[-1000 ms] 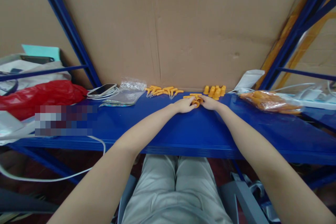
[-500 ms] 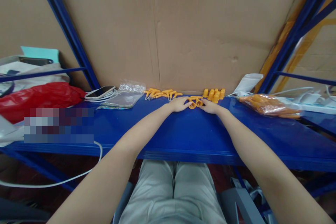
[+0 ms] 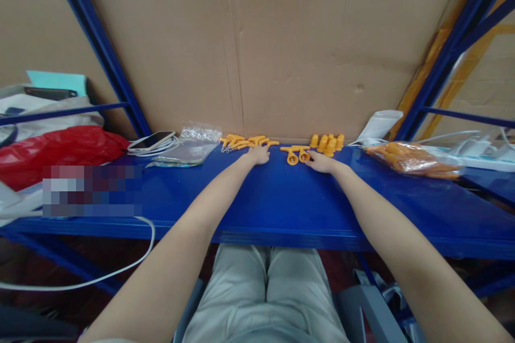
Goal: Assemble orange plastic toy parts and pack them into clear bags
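Small orange plastic parts lie along the back of a blue shelf (image 3: 281, 198). My left hand (image 3: 258, 154) reaches to the row of orange pieces with little chains (image 3: 245, 142), its fingertips touching the nearest one; the fingers look stretched out. My right hand (image 3: 319, 162) rests on the shelf beside two orange T-shaped pieces (image 3: 295, 154), its fingers against the right one. A cluster of orange caps (image 3: 328, 142) stands just behind the right hand.
A clear plastic bag (image 3: 191, 146) and a phone (image 3: 151, 140) on coiled white cable lie left of the parts. A bag of orange parts (image 3: 410, 158) sits at the right, a white pouch (image 3: 378, 126) behind it. A red bag (image 3: 56, 147) lies far left. Cardboard (image 3: 281, 48) backs the shelf.
My left hand has left the two T-shaped pieces and moved left and back to the chained pieces. The right hand stays by the T-shaped pieces, which now lie apart from the left hand.
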`<state>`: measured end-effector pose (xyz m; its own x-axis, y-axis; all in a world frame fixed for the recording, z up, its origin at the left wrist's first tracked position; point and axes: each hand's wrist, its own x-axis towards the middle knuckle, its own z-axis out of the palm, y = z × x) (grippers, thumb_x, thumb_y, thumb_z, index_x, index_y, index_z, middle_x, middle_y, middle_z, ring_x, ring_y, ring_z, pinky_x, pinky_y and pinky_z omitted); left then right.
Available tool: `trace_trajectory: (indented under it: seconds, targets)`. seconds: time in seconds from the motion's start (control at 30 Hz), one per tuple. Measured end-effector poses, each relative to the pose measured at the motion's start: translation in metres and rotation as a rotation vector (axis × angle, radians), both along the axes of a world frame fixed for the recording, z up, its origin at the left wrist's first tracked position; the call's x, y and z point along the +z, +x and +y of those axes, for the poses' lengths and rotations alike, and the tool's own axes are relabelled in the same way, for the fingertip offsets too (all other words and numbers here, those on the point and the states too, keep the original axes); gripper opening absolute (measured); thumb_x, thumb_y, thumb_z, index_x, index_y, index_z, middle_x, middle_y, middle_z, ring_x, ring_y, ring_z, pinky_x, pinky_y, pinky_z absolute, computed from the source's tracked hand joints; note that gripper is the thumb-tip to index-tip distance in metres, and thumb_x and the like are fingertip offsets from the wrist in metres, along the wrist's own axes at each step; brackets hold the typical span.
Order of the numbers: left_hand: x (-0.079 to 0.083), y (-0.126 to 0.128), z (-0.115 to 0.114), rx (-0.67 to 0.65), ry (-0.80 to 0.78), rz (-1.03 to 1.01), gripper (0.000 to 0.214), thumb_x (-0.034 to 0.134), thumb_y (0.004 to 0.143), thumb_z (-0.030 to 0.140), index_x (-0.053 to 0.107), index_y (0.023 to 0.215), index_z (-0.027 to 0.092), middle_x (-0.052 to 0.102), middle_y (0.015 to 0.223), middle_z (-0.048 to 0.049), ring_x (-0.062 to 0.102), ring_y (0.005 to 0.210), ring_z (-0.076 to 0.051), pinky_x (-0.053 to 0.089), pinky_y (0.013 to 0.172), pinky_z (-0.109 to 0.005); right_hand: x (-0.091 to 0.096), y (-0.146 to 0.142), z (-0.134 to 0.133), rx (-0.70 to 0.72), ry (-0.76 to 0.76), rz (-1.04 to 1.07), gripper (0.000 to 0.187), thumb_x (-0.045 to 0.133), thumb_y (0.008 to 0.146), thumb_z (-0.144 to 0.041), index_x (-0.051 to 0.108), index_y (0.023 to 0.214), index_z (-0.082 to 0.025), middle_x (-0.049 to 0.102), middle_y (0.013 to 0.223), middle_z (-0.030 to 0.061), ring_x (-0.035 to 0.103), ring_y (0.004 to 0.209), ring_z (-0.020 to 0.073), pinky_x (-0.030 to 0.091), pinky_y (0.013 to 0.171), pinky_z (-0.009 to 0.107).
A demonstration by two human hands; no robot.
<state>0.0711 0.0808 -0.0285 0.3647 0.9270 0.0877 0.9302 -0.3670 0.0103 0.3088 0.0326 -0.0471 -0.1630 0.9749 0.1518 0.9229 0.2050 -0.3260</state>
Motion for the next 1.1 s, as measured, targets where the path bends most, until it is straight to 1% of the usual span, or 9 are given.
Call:
trace_trajectory:
  seconds: [0.07,0.17,0.27,0.47,0.6,0.7,0.83,0.93,1.1]
  targets:
    - [0.001,0.000,0.003,-0.081,0.006,-0.041,0.045,0.037,0.093,0.019,0.055,0.135,0.017,0.055,0.142,-0.0108,0.053,0.130,-0.024,0.041,0.108,-0.035,0.000,0.000,0.000,0.019,0.012,0.002,0.040,0.050,0.094,-0.025,0.056,0.132,-0.014,0.059,0.138,0.0134,0.057,0.126,0.0254,0.043,0.107,0.037]
    - [0.004,0.001,0.006,-0.221,0.006,-0.090,0.048,0.045,0.079,0.004,0.067,0.121,0.016,0.066,0.129,-0.0075,0.061,0.119,-0.020,0.046,0.102,-0.026,0.001,-0.001,-0.002,0.014,0.007,-0.002,0.039,0.050,0.094,-0.023,0.057,0.131,-0.015,0.059,0.137,0.0129,0.057,0.125,0.0253,0.044,0.106,0.036]
    - [0.006,0.003,0.008,-0.304,-0.015,-0.121,0.050,0.048,0.068,-0.002,0.074,0.108,0.015,0.074,0.112,-0.0057,0.066,0.105,-0.019,0.050,0.093,-0.024,0.003,-0.003,-0.005,0.009,-0.009,-0.001,0.040,0.049,0.093,-0.020,0.056,0.132,-0.013,0.058,0.138,0.0139,0.057,0.126,0.0252,0.041,0.108,0.036]
    - [0.005,0.006,0.009,-0.335,-0.080,-0.298,0.036,0.053,0.069,0.001,0.077,0.092,0.016,0.077,0.094,-0.0039,0.070,0.088,-0.017,0.053,0.084,-0.025,0.002,-0.002,-0.002,0.045,0.005,-0.024,0.040,0.048,0.092,-0.019,0.059,0.130,-0.014,0.059,0.137,0.0134,0.058,0.124,0.0254,0.042,0.108,0.037]
    - [0.001,0.009,0.011,-0.307,-0.087,-0.406,0.036,0.056,0.074,0.008,0.071,0.105,0.014,0.076,0.093,-0.0048,0.069,0.083,-0.016,0.055,0.077,-0.025,-0.001,0.003,0.004,0.077,0.037,-0.028,0.039,0.051,0.091,-0.020,0.060,0.128,-0.016,0.062,0.134,0.0124,0.060,0.122,0.0255,0.043,0.106,0.038]
    - [-0.002,0.005,0.015,-0.220,-0.020,-0.376,0.042,0.053,0.076,0.009,0.066,0.116,0.013,0.075,0.099,-0.0075,0.069,0.087,-0.018,0.055,0.079,-0.026,-0.002,0.004,0.005,0.090,0.038,-0.026,0.037,0.051,0.092,-0.022,0.061,0.127,-0.016,0.063,0.132,0.0117,0.060,0.121,0.0249,0.044,0.106,0.037]
    - [-0.007,-0.012,0.022,-0.185,0.128,-0.149,0.042,0.051,0.081,0.014,0.065,0.121,0.016,0.065,0.130,-0.0103,0.057,0.123,-0.022,0.043,0.106,-0.030,-0.001,0.001,0.001,0.065,0.029,0.002,0.035,0.049,0.094,-0.023,0.062,0.126,-0.016,0.063,0.132,0.0109,0.060,0.121,0.0239,0.045,0.104,0.035]
    - [-0.009,-0.025,0.026,-0.126,0.037,-0.012,0.044,0.041,0.092,0.024,0.059,0.130,0.015,0.051,0.146,-0.0116,0.045,0.136,-0.023,0.034,0.113,-0.034,0.001,-0.001,-0.003,0.053,0.021,0.011,0.037,0.049,0.094,-0.022,0.060,0.128,-0.015,0.061,0.135,0.0115,0.059,0.122,0.0249,0.044,0.105,0.037]
    - [-0.009,-0.031,0.028,0.029,-0.059,0.011,0.052,0.029,0.098,0.031,0.043,0.145,0.012,0.029,0.159,-0.0136,0.024,0.148,-0.024,0.026,0.118,-0.039,0.002,-0.001,-0.005,0.041,0.014,0.014,0.039,0.049,0.094,-0.025,0.059,0.131,-0.017,0.060,0.136,0.0102,0.058,0.124,0.0249,0.044,0.106,0.036]
